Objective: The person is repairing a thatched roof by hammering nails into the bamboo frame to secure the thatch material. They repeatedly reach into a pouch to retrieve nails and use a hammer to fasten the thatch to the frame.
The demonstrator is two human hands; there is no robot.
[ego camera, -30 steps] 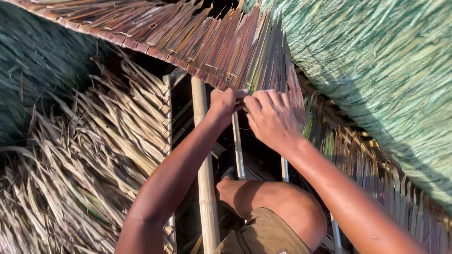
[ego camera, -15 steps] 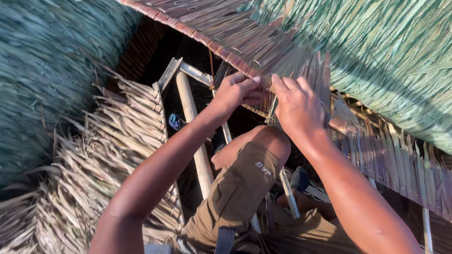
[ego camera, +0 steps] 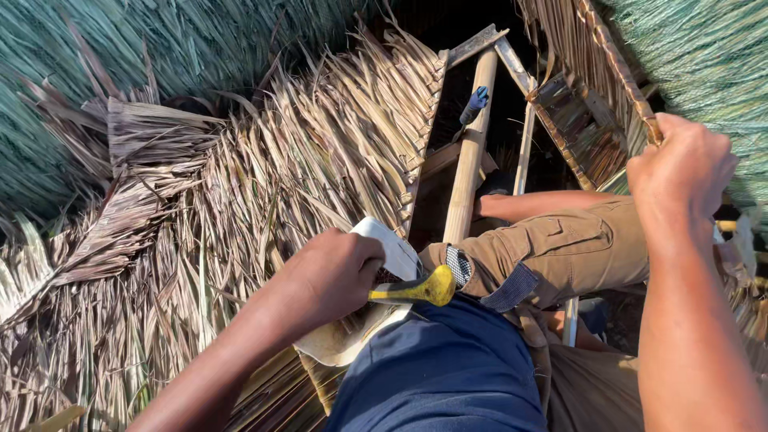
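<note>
Left hand (ego camera: pixel 332 276) closed around a yellow tool handle (ego camera: pixel 416 290) at the hip sheath (ego camera: pixel 356 320), right hand (ego camera: pixel 680 180) well apart, clamped on the thatch panel's woven edge (ego camera: pixel 620 76) beside the bamboo pole (ego camera: pixel 470 156).

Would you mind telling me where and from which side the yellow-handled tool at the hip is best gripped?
Grip the yellow handle, probably from above and the left. Its rounded end points right, clear of the pale sheath; the working end is hidden. The left hand already closes on the handle's base there.

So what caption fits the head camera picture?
Left hand grips a yellow-handled tool at the hip; right hand holds dried palm-leaf thatch.
</note>
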